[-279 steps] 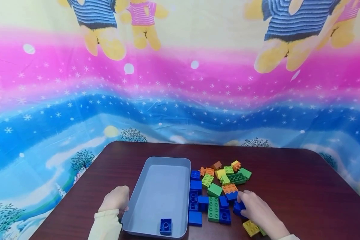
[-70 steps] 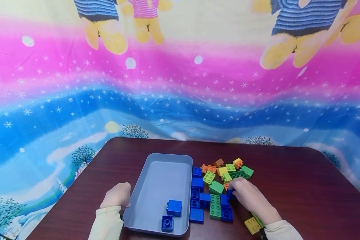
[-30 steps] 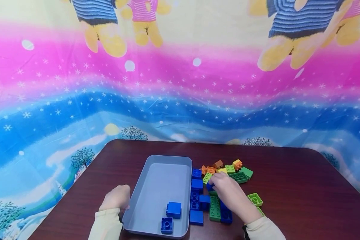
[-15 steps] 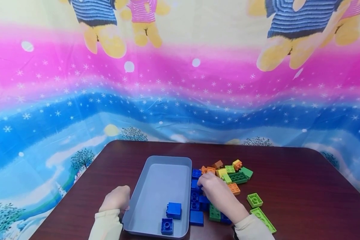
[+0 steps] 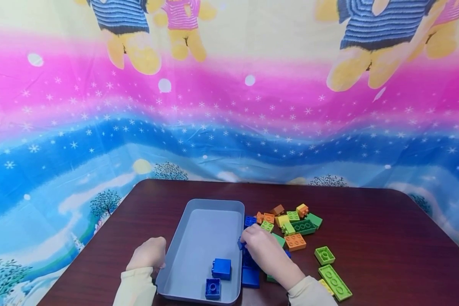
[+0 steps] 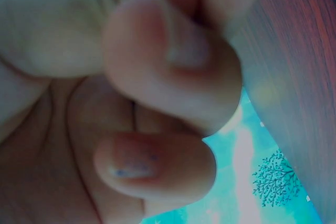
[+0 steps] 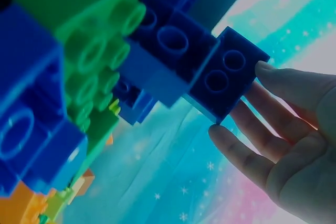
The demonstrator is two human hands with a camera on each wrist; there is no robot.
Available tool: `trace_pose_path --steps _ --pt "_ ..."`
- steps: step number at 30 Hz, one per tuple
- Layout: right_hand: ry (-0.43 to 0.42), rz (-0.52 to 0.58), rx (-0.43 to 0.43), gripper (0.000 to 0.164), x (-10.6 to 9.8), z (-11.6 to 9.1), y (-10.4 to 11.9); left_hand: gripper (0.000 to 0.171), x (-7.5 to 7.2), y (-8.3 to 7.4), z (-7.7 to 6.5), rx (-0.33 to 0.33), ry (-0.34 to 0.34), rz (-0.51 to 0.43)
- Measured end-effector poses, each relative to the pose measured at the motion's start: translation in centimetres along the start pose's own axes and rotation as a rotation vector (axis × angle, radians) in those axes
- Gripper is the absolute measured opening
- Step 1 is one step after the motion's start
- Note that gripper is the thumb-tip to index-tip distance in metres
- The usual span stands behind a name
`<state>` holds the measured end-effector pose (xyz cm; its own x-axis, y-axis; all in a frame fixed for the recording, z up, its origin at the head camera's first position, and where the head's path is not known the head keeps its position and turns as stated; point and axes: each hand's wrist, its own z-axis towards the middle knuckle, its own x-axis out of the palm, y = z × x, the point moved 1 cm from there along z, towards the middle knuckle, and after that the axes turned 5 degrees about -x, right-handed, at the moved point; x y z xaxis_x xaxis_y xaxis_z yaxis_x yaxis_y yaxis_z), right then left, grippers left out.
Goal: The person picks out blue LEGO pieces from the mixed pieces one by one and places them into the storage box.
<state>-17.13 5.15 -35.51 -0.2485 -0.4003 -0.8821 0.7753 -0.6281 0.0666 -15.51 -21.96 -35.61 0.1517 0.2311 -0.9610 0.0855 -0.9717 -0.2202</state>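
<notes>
My right hand [image 5: 265,246] pinches a blue toy building brick [image 7: 231,72] between thumb and fingertips, hollow side showing in the right wrist view. In the head view this brick is mostly hidden, just at the right rim of the grey tray [image 5: 193,242]. Inside the tray lie a blue brick [image 5: 222,269] on its side and a smaller blue brick [image 5: 212,288] with its underside up. My left hand [image 5: 147,253] stays beside the tray's left rim. In the left wrist view its fingers [image 6: 163,166] are curled, with nothing visible in them.
Right of the tray lie several blue bricks [image 5: 250,277], partly under my right hand. Beyond them are an orange brick [image 5: 295,242], a dark green brick [image 5: 303,227] and a brown brick [image 5: 277,210]. Lime bricks [image 5: 334,282] lie nearer on the brown table [image 5: 382,238]; a printed cloth [image 5: 229,106] hangs behind.
My right hand has carried a blue brick leftward from the pile to the tray's right rim. Since the oldest frame, a second blue brick has come into the tray. My left hand keeps its place.
</notes>
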Motion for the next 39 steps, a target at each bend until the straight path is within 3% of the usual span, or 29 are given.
trace_pose_path --steps 11,22,31,39 --pt "-0.014 0.007 -0.041 0.010 1.1 0.4 0.7 0.025 0.0 0.0 0.0 -0.002 0.001 -0.005" --pt "-0.082 0.011 -0.037 0.011 1.9 0.5 0.7 0.025 0.1 0.2 0.1 0.003 0.009 -0.011" --pt "-0.021 0.022 -0.060 0.018 2.5 0.8 0.9 0.026 0.1 0.2 0.1 0.013 0.007 -0.017" --pt "-0.043 -0.019 -0.141 0.021 2.9 0.9 1.1 0.026 0.0 0.1 0.0 0.006 0.015 -0.030"
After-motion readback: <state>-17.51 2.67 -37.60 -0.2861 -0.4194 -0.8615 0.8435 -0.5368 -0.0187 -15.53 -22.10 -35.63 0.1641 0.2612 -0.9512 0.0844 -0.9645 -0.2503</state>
